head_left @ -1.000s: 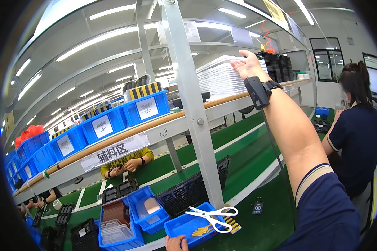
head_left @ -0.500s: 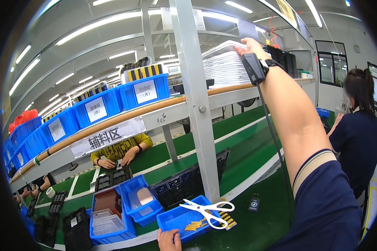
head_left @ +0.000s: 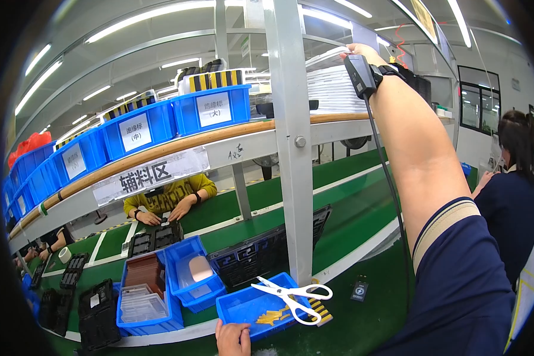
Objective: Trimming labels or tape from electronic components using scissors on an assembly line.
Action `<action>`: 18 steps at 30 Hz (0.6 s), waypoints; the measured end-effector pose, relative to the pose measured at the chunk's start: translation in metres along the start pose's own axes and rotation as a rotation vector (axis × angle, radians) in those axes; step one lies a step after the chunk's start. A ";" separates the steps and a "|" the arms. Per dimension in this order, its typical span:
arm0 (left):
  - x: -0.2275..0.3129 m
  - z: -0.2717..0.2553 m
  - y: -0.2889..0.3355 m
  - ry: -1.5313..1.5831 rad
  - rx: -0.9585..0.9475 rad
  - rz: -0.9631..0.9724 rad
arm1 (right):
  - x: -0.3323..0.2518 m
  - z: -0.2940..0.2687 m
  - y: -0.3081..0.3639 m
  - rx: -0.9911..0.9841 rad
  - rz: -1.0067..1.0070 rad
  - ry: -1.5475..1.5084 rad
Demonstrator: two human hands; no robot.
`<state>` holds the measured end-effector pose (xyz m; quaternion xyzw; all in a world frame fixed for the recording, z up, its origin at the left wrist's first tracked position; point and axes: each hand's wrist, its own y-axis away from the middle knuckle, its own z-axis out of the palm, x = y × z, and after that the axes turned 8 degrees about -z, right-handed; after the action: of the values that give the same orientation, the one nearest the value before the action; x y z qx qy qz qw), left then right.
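Observation:
My right hand (head_left: pixel 365 54) is raised to the upper shelf. Its fingers are closed on the edge of the top white plastic tray (head_left: pixel 327 56), which tilts above a stack of white trays (head_left: pixel 338 89). A black device with a cable sits on that wrist. Low in the view, my left hand (head_left: pixel 233 340) lies against the near left corner of a blue bin (head_left: pixel 234 310), fingers curled; what they hold, if anything, is hidden. White scissors (head_left: pixel 296 292) lie across this bin, above yellow strips (head_left: pixel 273 316). Yellow-and-black striped labels (head_left: pixel 321 312) stick out beside it.
A grey upright post (head_left: pixel 291 148) stands before the shelf (head_left: pixel 231 133), which carries labelled blue bins (head_left: pixel 212 113). Brown and clear sheets fill another bin (head_left: pixel 154 325). A black frame (head_left: pixel 249 261) leans behind. One co-worker (head_left: pixel 169 196) sits opposite; another person (head_left: pixel 504 190) stands right.
The view has shifted slightly, moving the shelf rightward. My right hand keeps hold of the top tray, whose near edge now stands more apart from the stack. My left hand stays by the bin.

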<state>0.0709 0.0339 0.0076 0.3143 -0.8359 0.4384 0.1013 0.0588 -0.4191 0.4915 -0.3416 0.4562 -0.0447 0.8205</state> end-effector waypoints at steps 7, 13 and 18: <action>0.005 -0.004 -0.003 0.024 -0.053 -0.058 | 0.002 0.004 0.009 0.097 0.015 -0.068; 0.006 -0.006 -0.004 0.041 -0.047 -0.058 | 0.007 0.004 -0.007 0.067 -0.072 -0.062; 0.005 -0.005 -0.003 0.029 -0.044 -0.048 | 0.007 0.004 -0.003 0.130 -0.053 -0.152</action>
<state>0.0687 0.0345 0.0148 0.3258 -0.8359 0.4220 0.1308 0.0665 -0.4224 0.4896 -0.3020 0.3797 -0.0696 0.8717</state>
